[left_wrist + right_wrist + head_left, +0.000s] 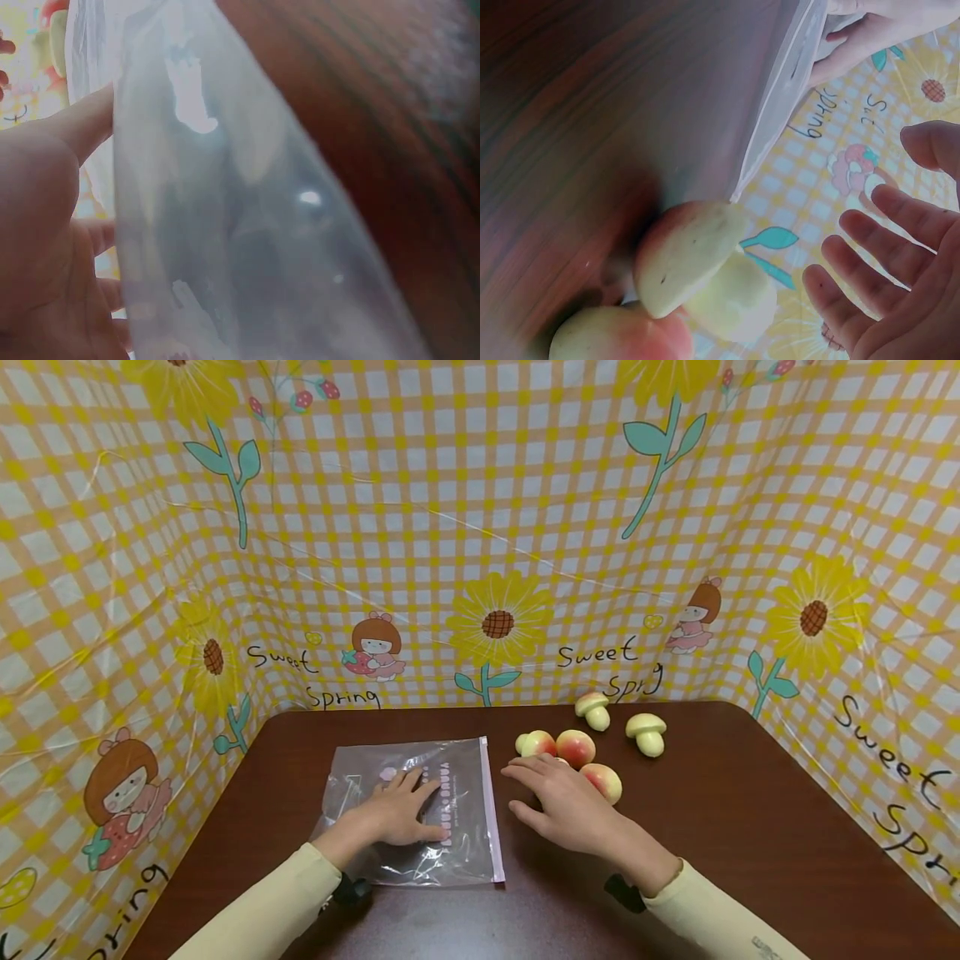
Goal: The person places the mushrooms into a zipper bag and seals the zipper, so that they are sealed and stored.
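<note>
A clear zip bag [465, 860] with a pink slider edge and pink print lies flat on the table. My left hand [397, 814] rests on it, fingers spread; in the left wrist view, the bag's clear film [247, 225] rises beside the palm. My right hand [566, 802] is just right of the bag, above the near side of several red-and-yellow rounded pieces, and holds nothing. In the right wrist view its fingers are loosely extended, apart from a mushroom-shaped piece [690, 251] with a reddish cap and pale stem. Another rounded piece [615, 337] lies beside that one.
Two pale mushroom-shaped pieces, one [596, 712] at the table's back edge and one [647, 735] farther right, lie beyond the cluster. A checked yellow cloth [420, 552] with sunflowers surrounds the dark brown table [720, 827] at the back and sides.
</note>
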Demonstrator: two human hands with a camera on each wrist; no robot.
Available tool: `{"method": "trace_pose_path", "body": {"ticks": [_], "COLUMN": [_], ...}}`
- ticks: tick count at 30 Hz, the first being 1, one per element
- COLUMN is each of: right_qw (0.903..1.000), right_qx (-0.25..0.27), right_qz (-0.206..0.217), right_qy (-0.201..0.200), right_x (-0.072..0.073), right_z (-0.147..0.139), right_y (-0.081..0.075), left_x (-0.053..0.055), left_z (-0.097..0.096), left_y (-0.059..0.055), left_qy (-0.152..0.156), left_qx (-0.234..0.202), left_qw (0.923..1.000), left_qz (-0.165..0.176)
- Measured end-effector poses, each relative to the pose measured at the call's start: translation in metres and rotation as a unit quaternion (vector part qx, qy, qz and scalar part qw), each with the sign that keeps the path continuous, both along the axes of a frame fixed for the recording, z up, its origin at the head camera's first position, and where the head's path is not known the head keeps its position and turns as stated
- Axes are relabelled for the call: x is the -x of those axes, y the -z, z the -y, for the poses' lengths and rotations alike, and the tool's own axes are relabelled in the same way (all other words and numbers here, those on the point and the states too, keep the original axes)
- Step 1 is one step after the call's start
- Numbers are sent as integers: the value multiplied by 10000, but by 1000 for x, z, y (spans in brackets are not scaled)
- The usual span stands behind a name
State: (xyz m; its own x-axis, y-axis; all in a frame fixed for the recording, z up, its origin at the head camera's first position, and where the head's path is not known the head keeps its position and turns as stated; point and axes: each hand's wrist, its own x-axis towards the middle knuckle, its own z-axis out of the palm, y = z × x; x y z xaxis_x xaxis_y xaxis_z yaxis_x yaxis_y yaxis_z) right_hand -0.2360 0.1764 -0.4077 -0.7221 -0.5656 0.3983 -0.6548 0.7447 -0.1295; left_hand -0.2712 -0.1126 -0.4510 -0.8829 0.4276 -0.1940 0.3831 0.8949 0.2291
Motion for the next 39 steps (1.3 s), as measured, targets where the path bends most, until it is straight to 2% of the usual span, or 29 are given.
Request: {"method": "trace_pose_path", "body": {"ticks": [4,10,17,22,27,32,34,39], "right_qw": [9999,9981,9940,9906,9889,9878,9877,9872], "right_qx": [5,79,231,306,227,178,145,-7], "right_qz": [150,596,1045,1271,1368,1448,1466,1511], "right_qy": [60,120,238,399,529,538,520,502], "right_x": [1,5,11,14,16,19,20,23], "right_z": [7,24,38,42,44,48,49,50], "right_y": [1,3,13,24,28,30,32,36], "left_x": [1,-4,11,3,3,-2,-2,6], "left_z": [4,6,14,13,14,12,12,17], "left_y": [1,-4,26,12,11,0,0,13], "left_qy": [27,25,49,129,229,148,133,224], "left_qx": [-14,9,-27,-131,-153,-10,1,-100], "left_qw": [10000,10000,9998,9994,9992,9992,9992,9990], "left_qz": [-24,68,168,278,289,366,385,373]}}
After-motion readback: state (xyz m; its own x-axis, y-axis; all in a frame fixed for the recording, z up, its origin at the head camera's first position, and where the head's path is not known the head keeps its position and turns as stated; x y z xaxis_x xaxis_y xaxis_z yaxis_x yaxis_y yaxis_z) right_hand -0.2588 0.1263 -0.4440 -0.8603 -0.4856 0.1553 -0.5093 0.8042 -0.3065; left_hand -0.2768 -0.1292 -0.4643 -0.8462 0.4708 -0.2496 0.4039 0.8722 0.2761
